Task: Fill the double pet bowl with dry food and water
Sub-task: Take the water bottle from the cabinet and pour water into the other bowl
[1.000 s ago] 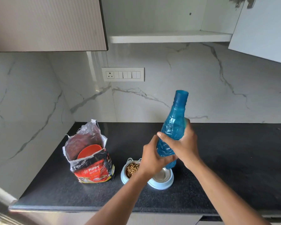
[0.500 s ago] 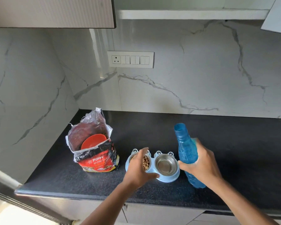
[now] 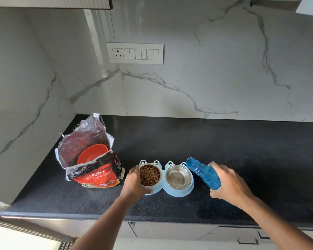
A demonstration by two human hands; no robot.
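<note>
A light blue double pet bowl (image 3: 178,193) sits near the front of the black counter. Its left steel cup holds brown dry food (image 3: 149,175); its right steel cup (image 3: 178,177) looks empty. My left hand (image 3: 134,181) grips the bowl's left end. My right hand (image 3: 229,184) holds a blue water bottle (image 3: 204,173), uncapped and tilted to the left, its mouth at the right cup's rim. No water stream is visible.
An open puppy food bag (image 3: 96,175) with an orange scoop (image 3: 92,153) inside stands left of the bowl. The black counter (image 3: 242,150) stretches right. A switch panel (image 3: 135,53) is on the marble wall.
The bottle came down from over the bowl to its right side and now tilts toward the right cup. My left hand left the bottle and took the bowl's left end.
</note>
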